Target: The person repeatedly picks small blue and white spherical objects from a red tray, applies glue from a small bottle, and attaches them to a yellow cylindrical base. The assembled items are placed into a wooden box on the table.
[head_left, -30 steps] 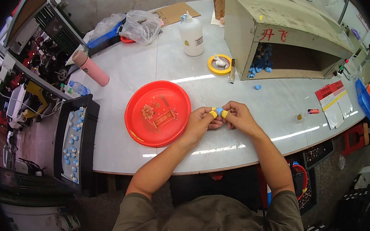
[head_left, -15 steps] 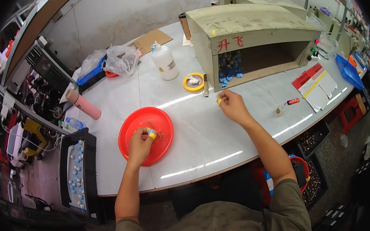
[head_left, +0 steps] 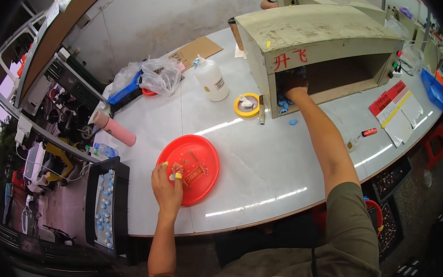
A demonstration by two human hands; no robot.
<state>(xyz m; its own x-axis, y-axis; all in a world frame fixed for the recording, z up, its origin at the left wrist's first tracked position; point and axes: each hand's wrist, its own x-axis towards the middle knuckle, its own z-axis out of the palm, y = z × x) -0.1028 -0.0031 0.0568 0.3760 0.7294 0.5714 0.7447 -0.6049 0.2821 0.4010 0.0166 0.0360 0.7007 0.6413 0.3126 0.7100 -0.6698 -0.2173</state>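
Observation:
Above the left rim of a red basin [head_left: 211, 153], my left hand [head_left: 167, 190] has its fingers curled, with yellow wraps on the thumb and a finger. A small pale bluish thing sits by the thumb, too small to name. Small pinkish bits lie in the basin. My right hand [head_left: 294, 83] reaches into the left part of an open-fronted, cream box [head_left: 332, 48], at a heap of blue pieces [head_left: 283, 104]. Shade and the box hide its fingers. One loose blue piece [head_left: 293, 122] lies on the table in front of the box.
A black tray [head_left: 122, 193] of blue-and-white pieces stands at the table's left edge. Behind the basin are a pink flask [head_left: 118, 130], a white bottle [head_left: 211, 80] and a yellow tape roll [head_left: 255, 110]. Cards [head_left: 395, 110] and a blue tray [head_left: 436, 93] lie right.
My right hand has gone from the tabletop into the box. A blue piece now lies on the table before it. My left hand has shifted toward the basin's left rim, and the view has swung left.

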